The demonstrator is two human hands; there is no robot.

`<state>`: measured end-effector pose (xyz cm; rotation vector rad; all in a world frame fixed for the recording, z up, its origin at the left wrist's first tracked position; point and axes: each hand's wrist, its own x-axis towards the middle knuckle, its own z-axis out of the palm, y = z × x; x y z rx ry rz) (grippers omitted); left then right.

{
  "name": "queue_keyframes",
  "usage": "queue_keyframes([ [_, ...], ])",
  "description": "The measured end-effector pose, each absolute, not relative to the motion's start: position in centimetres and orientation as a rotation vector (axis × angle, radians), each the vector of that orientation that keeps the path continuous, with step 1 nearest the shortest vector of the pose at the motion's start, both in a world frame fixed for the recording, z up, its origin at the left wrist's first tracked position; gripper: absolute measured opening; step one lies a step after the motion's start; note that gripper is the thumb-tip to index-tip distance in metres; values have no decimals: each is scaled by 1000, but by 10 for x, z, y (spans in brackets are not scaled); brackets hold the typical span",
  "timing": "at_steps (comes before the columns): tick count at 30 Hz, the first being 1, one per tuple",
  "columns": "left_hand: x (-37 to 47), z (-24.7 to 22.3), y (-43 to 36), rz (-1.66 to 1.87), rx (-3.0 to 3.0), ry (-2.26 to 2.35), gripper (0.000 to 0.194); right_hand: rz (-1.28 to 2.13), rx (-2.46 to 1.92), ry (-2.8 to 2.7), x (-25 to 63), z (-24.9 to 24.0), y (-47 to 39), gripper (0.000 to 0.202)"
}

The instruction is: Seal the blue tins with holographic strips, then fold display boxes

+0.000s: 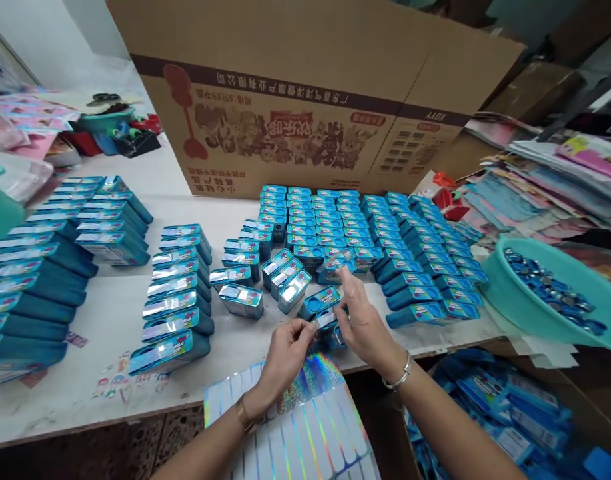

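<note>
My left hand (284, 353) is closed in a pinch at the near end of a pale sticker strip (325, 321), which lies along the top of a small blue box. Curled against the right side of that box is my right hand (366, 321), its fingers partly hiding it. Under my left wrist a sheet of shiny holographic strip stickers (305, 427) hangs over the table's front edge. Just beyond my fingertips stands another blue box (321, 302) with a round recess in its top. Several blue boxes with shiny strips (240, 300) stand to the left.
Rows of upright blue boxes (325, 220) fill the table's middle and right. More rows (178, 293) stand on the left. A large cardboard carton (295, 80) rises behind. At right is a turquoise basin (510, 293) of small shiny pieces, above a carton of blue packages (505, 407).
</note>
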<state>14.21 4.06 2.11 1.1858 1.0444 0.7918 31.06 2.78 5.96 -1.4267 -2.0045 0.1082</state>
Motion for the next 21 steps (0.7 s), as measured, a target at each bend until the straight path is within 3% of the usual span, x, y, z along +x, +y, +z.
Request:
queue_keyframes([
  [10, 147, -5, 40, 805, 1174, 1117, 39, 38, -1488, -1960, 317, 55, 27, 85],
  [15, 137, 22, 36, 1027, 1034, 1050, 30, 246, -1477, -1683, 320, 86, 19, 82],
  [17, 134, 39, 37, 1116, 998, 1010, 44, 396, -1461, -1565, 318, 108, 12, 85],
  [21, 131, 61, 44, 1053, 975, 881, 89, 816, -1329, -1393, 310, 146, 1, 84],
])
